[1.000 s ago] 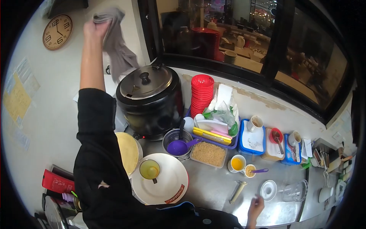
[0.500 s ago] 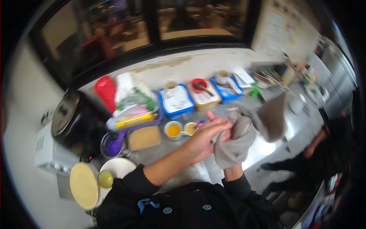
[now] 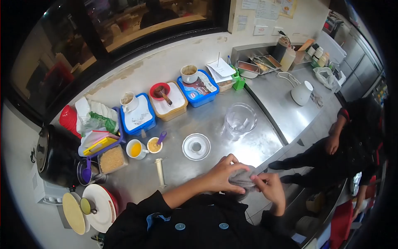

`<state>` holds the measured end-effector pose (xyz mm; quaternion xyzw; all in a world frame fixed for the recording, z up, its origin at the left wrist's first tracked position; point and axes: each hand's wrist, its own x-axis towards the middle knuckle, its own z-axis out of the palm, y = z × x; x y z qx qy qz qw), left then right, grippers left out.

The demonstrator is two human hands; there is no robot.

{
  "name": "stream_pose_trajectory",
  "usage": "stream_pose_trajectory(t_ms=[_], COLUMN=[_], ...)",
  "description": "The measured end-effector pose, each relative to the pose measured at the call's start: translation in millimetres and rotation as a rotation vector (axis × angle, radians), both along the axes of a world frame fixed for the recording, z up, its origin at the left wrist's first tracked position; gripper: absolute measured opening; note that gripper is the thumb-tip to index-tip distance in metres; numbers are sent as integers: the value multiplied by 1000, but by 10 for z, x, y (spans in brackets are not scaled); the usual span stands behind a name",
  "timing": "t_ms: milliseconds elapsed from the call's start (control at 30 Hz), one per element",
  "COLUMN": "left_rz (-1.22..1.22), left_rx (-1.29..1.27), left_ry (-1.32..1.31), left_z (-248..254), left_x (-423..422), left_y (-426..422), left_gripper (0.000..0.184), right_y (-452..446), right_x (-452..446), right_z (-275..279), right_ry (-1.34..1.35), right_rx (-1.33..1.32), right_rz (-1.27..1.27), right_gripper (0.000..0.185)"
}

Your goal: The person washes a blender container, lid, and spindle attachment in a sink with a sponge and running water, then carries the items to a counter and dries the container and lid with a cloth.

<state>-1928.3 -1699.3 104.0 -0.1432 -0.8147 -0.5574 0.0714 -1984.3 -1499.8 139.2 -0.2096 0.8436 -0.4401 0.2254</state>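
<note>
A grey cloth [image 3: 241, 177] is bunched up between my hands, just past the counter's front edge. My left hand [image 3: 226, 175] curves around it from the left, thumb and fingers gripping its sides. My right hand [image 3: 270, 190] pinches the cloth's right side between thumb and fingers. Whether anything is inside the cloth, I cannot tell. On the steel counter [image 3: 182, 124] beyond my hands lies a round white lid-like piece [image 3: 188, 146] with a centre hole. A clear plastic container [image 3: 239, 124] stands to its right. Left of my forearm rests a cream-coloured stick-shaped piece [image 3: 159, 171].
A mug of yellow liquid [image 3: 136, 149] and a small cup with a purple spoon [image 3: 155, 145] stand left. Along the wall sit lidded tubs [image 3: 139, 114] bearing cups. A black cooker [image 3: 58, 155] and plates [image 3: 99, 207] fill the left side. Another person [image 3: 331, 143] stands at right.
The cloth was hanging loose and swinging; now it is bunched compactly between my hands. My view has turned rightward, showing the lid-like piece and clear container.
</note>
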Motion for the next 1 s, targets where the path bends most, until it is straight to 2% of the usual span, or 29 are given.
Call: stream_pose_trajectory(t_ms=[67, 100, 133, 167, 200, 233, 267, 300, 333, 367, 400, 433, 467, 500, 567, 600, 667, 700, 733, 767, 800, 867, 900, 967, 1000], left_rz=[-54, -121, -113, -152, -190, -164, -154, -74, 5, -38, -37, 62, 156, 139, 170, 149, 186, 169, 296, 426, 421, 529, 535, 985, 1000], left_rx=[-134, -191, -191, -186, -177, -191, -187, -222, -259, -290, -293, 18, 326, 317, 170, 172, -30, -27, 30, 91, 97, 436, 433, -240, -244], left_ry=[-9, -90, -94, -129, -167, -50, -52, 24, 99, -18, -23, -246, -467, -474, -85, -72, -250, -239, -161, -86, -85, -7, 1, 57, 70], left_z=[-124, -88, -16, 79, 171, 250, 283, 316, 353, 430, 464, 493, 522, 547, 592, 591, 503, 456, 404, 337, 248, 21, -158, -501, -547], left_x=[-177, -271, -350, -401, -426, -438, -462, -481, -492, -511, -465, -417, -377, -350, -322, -327, -335, -371, -423, -476, -529, -652, -714, -811, -834], left_y=[54, 73, 91, 114, 137, 152, 125, 68, -10, -131, -200, -268, -331, -369, -420, -476, -579, -612, -647, -675, -733, -907, -964, -1047, -1016], left_gripper=[36, 27, 27, 24, 22, 23, 23, 23, 24, 20, 20, 20, 20, 20, 24, 24, 23, 23, 23, 22, 22, 31, 31, 49, 49], right_y=[101, 70, 29, -7, 11, 46, 85, 163, 202, 230, 283, 394, 459, 542, 665, 690, 672, 575, 437, 235, 18, -336, -539, -700, -691], right_x=[-309, -441, -573, -698, -819, -960, -1106, -1208, -1300, -1365, -1410, -1483, -1475, -1436, -1307, -1277, -1338, -1429, -1519, -1561, -1606, -1955, -2026, -2147, -2176], right_z=[-76, -87, -73, -6, -34, -127, -226, -355, -422, -481, -574, -749, -739, -689, -413, -215, 83, 174, 265, 398, 536, 400, 306, 36, -140], right_ry=[-49, 159, 367, 397, 388, 89, -209, -355, -353, -328, -305, -129, -131, -187, -240, -233, -28, 90, 204, 231, 256, 278, 338, 398, 437], right_rx=[-9, -132, -257, -279, -278, -293, -299, -216, -214, -32, 147, 213, 202, 42, -172, -237, -396, -471, -543, -571, -598, -526, -551, -589, -573], right_rz=[19, 39, 58, 142, 150, 367, 578, 744, 755, 790, 816, 806, 793, 597, 167, -60, -220, -218, -214, -218, -216, -74, -10, 65, 19], right_gripper=[25, 21, 20, 33, 33, 38, 43, 40, 40, 37, 34, 25, 25, 19, 10, 7, 5, 5, 7, 9, 10, 14, 19, 24, 28])
